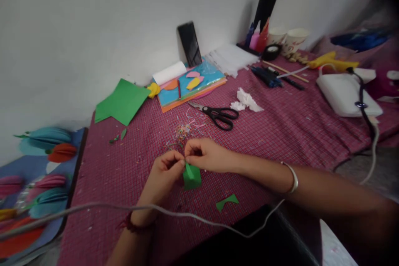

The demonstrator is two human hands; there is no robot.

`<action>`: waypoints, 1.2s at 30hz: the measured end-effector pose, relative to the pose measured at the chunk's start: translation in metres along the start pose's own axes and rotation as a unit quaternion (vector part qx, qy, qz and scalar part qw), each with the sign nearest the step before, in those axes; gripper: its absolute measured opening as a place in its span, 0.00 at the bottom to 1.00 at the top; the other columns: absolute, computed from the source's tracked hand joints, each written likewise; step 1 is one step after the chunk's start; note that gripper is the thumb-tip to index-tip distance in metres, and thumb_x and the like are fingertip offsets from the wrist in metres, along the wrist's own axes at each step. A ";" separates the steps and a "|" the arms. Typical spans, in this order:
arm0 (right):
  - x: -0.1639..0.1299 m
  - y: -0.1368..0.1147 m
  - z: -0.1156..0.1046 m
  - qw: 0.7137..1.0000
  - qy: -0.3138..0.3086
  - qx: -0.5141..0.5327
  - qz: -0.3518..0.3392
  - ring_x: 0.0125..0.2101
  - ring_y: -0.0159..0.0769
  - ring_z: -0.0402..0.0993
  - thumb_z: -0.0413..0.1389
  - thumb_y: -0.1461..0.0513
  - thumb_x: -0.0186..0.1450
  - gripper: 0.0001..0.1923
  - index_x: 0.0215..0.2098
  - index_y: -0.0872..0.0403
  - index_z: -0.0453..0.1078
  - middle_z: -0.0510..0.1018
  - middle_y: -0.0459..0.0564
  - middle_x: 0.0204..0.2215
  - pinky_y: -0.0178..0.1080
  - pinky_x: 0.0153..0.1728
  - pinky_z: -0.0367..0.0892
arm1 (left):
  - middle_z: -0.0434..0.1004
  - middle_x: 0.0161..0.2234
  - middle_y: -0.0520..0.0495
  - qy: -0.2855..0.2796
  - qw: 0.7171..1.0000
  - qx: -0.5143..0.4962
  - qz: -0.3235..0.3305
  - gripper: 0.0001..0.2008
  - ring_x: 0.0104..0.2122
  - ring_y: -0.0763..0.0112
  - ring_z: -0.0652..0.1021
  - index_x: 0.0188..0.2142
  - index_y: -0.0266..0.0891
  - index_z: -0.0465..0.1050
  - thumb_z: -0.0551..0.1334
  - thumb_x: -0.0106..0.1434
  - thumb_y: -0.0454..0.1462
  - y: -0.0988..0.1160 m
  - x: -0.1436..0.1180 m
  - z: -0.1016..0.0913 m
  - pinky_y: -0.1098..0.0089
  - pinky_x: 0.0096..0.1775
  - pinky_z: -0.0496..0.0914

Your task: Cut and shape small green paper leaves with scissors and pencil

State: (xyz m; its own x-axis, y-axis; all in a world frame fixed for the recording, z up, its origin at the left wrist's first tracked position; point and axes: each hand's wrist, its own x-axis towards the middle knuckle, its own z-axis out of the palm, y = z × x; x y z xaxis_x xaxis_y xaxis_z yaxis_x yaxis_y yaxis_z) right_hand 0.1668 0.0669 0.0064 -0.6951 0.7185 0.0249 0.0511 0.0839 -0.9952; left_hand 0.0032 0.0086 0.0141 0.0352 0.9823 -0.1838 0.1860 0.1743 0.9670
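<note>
1. On the red checked cloth (280, 133), near its front edge, two hands meet over one folded green paper (192, 176).
2. Left hand (165, 172) pinches the paper's top edge between thumb and fingertips; a red thread circles that wrist.
3. Right hand (205, 156) pinches the same top edge from the other side, fingertips touching the left ones; one silver bangle (292, 176) sits on that forearm.
4. One green scrap (227, 201) lies just beside the paper, toward the front.
5. One pair of black scissors (218, 115) lies behind the hands, blades pointing left, with a heap of thin paper trimmings (183, 131) between.
6. One large green sheet (122, 102) lies at the back left corner, against the wall.
7. One stack of coloured sheets (191, 85) lies beside it, one white roll at its back, one dark phone (190, 43) leaning on the wall.
8. Two paper cups (288, 38) stand at the back right.
9. One yellow glue gun (332, 62) lies right of them, near one white pad (346, 93).
10. One grey cable (93, 208) crosses the front, over the left wrist.
</note>
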 end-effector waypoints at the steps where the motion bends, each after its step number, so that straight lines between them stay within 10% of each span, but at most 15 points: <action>1: 0.000 0.001 0.001 1.000 0.000 -0.007 0.008 0.22 0.25 0.60 0.52 0.70 0.55 0.04 0.26 0.57 0.63 0.65 0.40 0.20 0.29 0.23 0.58 | 0.61 0.17 0.56 -0.009 1.000 0.010 -0.005 0.09 0.18 0.79 0.62 0.23 0.37 0.68 0.61 0.57 0.38 0.000 0.000 0.000 0.77 0.22 0.58; 14: -0.008 -0.006 -0.004 0.985 -0.001 -0.170 0.016 0.23 0.25 0.64 0.53 0.67 0.54 0.02 0.26 0.55 0.66 0.71 0.42 0.22 0.29 0.24 0.55 | 0.62 0.18 0.54 -0.002 0.991 0.135 -0.011 0.08 0.20 0.77 0.63 0.21 0.37 0.66 0.58 0.53 0.38 0.009 -0.004 0.008 0.75 0.22 0.58; 25: -0.012 -0.007 -0.005 0.988 -0.012 -0.149 0.030 0.22 0.26 0.64 0.52 0.65 0.54 0.01 0.25 0.55 0.64 0.69 0.41 0.20 0.30 0.22 0.54 | 0.59 0.18 0.56 -0.010 0.997 0.046 -0.065 0.06 0.18 0.79 0.60 0.22 0.37 0.67 0.60 0.52 0.37 0.014 -0.008 0.018 0.77 0.20 0.55; 36: -0.010 -0.011 -0.011 0.919 -0.035 -0.325 -0.218 0.27 0.30 0.64 0.49 0.70 0.55 0.05 0.26 0.55 0.61 0.69 0.43 0.23 0.34 0.32 0.56 | 0.57 0.16 0.58 -0.077 0.966 -0.177 -0.172 0.08 0.17 0.82 0.56 0.24 0.37 0.67 0.63 0.53 0.38 0.006 -0.009 0.012 0.77 0.20 0.51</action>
State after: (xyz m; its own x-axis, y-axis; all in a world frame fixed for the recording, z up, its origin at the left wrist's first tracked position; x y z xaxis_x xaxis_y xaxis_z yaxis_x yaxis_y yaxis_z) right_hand 0.1810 0.0669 0.0186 -0.7943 0.4745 0.3795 0.1590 0.7652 -0.6239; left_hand 0.0161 0.0002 0.0193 0.1824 0.8448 -0.5030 -0.1344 0.5282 0.8384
